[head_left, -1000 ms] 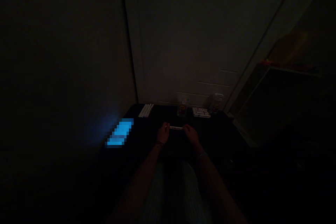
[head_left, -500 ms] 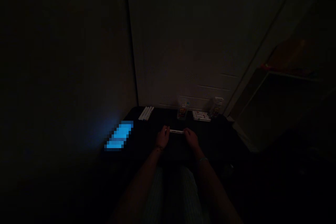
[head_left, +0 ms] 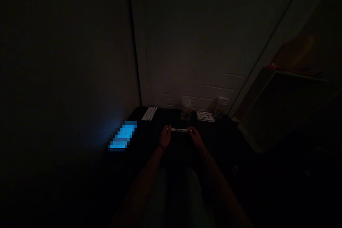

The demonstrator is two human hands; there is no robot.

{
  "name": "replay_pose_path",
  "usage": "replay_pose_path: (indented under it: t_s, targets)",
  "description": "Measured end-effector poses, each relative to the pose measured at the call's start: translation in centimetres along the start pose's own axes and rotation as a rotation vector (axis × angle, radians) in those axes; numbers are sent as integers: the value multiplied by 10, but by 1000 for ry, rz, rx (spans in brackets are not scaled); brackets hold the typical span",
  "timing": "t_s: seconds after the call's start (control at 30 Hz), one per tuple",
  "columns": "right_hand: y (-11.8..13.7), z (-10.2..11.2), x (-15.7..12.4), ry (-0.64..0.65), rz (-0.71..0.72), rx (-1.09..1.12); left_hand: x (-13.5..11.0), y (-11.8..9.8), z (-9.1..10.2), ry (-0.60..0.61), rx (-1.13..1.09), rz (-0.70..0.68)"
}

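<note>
A slim white marker (head_left: 179, 130) is held level above the dark table, one end in each hand. My left hand (head_left: 165, 136) is closed on its left end, and my right hand (head_left: 195, 136) pinches the right end. Dark print runs along the marker's barrel. Several white markers (head_left: 149, 113) lie side by side at the back left of the table. Toward the back right rests a flat stack of white markers (head_left: 205, 116), between two clear packages. The dim light hides the fine detail of my fingers.
A clear package (head_left: 186, 111) stands near the wall, with another clear package (head_left: 221, 107) farther right. A glowing blue, pixelated screen (head_left: 123, 136) lies at the table's left edge. The black table (head_left: 221, 142) meets a pale wall behind; a dark shelf (head_left: 288, 103) stands at right.
My two hands and the marker have risen slightly in the picture, and the marker's printed side shows more. The other things on the table stay in place.
</note>
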State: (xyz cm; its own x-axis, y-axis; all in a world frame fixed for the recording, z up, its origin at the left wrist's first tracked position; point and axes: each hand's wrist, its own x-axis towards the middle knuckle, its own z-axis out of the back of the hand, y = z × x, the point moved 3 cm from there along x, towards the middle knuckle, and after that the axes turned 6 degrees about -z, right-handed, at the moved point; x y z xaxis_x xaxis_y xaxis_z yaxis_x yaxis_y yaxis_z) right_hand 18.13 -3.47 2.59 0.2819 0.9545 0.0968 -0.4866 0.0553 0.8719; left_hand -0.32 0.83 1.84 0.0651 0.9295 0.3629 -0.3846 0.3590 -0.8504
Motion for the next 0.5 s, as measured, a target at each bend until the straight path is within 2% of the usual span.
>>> replay_pose_path:
  t_s: [0.23, 0.5]
  targets:
    - [-2, -1, -2, 42, 26, -9, 2, 4, 1, -29, -62, 27]
    - [-6, -2, -2, -34, 25, -115, -1, 3, 0, 9, -67, 36]
